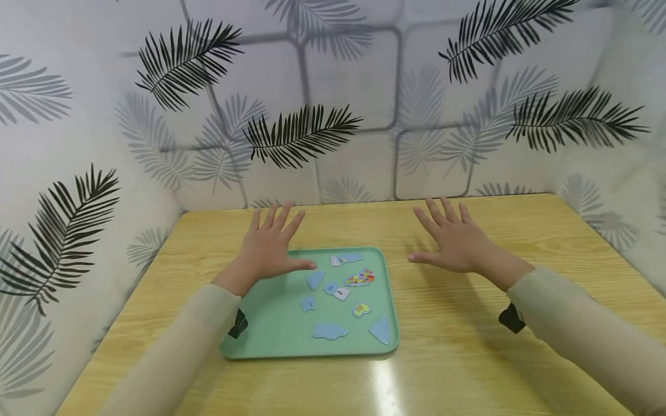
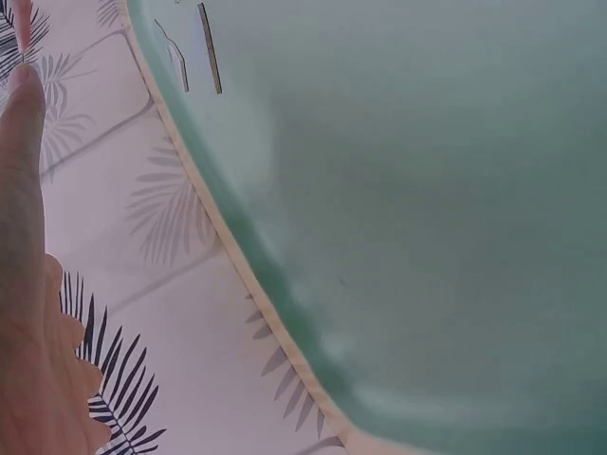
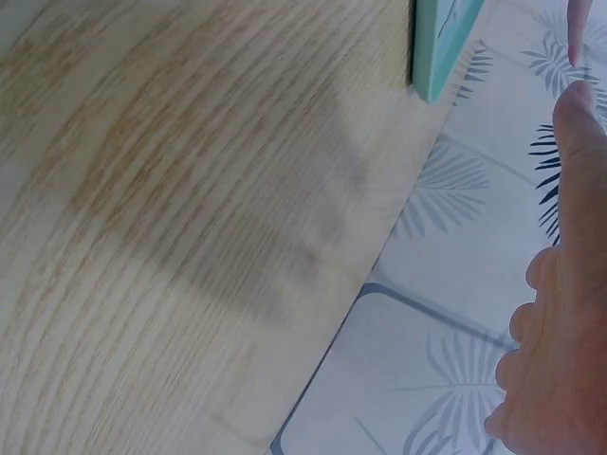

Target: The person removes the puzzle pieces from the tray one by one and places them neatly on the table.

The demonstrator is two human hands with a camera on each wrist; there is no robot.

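Note:
A light green tray (image 1: 270,338) holds several flat, irregular pieces, mostly pale blue. Among them are a multicoloured piece (image 1: 362,278), a piece with a yellow patch (image 1: 361,310), a triangular blue piece (image 1: 380,330) and a wide blue piece (image 1: 329,331). Over the tray's far left part my left hand (image 1: 267,245) is raised with fingers spread, holding nothing; its thumb overlaps the tray near a small blue wedge (image 1: 315,279). To the right of the tray, my right hand (image 1: 458,242) hovers above the table, fingers also spread and nothing in them.
The tray lies on a light wood-grain table (image 1: 447,358). Behind the table and along its left and right sides hangs a pale covering (image 1: 354,167) with dark and grey leaf prints. A dark device (image 1: 512,318) sits at the right wrist, another (image 1: 238,325) at the left.

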